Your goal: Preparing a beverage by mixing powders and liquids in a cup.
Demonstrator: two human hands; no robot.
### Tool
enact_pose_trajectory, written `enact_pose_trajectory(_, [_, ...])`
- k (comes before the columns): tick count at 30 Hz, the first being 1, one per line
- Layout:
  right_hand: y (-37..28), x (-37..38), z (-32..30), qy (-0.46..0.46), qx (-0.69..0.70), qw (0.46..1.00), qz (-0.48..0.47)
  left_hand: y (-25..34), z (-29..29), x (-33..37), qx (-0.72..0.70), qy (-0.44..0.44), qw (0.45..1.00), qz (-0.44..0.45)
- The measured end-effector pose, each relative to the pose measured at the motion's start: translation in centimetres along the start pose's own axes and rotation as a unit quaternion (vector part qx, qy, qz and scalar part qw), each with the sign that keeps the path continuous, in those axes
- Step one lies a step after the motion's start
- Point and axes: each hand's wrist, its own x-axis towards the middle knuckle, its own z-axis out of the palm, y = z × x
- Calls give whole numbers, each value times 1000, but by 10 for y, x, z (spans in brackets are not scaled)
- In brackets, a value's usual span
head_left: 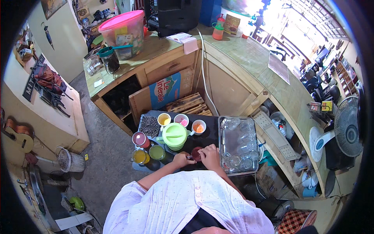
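A glass of dark red drink (196,153) stands at the near edge of a dark low table (212,136). My right hand (210,156) is closed around its right side. Just left of it, my left hand (183,160) has its fingers pinched together near the rim, on something small and dark that I cannot make out. Beyond my hands is a light green lidded pitcher (174,135). To the left stand glasses of green drink (157,152), yellow drink (140,156) and pink drink (140,139). Behind are white cups with yellow (164,119), pink (181,120) and orange contents (198,126).
A metal tray (256,156) with several clear glasses lies at the right. A dark pebbly patch (149,125) is at the table's far left corner. A wooden counter (233,58) curves around behind, carrying a pink-lidded tub (122,35). A white fan (346,123) stands far right.
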Motion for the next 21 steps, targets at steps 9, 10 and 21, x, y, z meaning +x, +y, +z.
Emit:
enact_pose_trajectory(9, [3, -4, -2, -35, -57, 997, 35, 1, -1, 0, -4, 11, 1000, -5])
enact_pose_trajectory(10, [4, -4, -1, -35, -57, 997, 35, 2, -3, 1, 3, -7, 1000, -10])
enact_pose_trajectory(21, [-1, -4, -6, -18, -65, 997, 38, 0, 2, 1, 25, 20, 1000, 0])
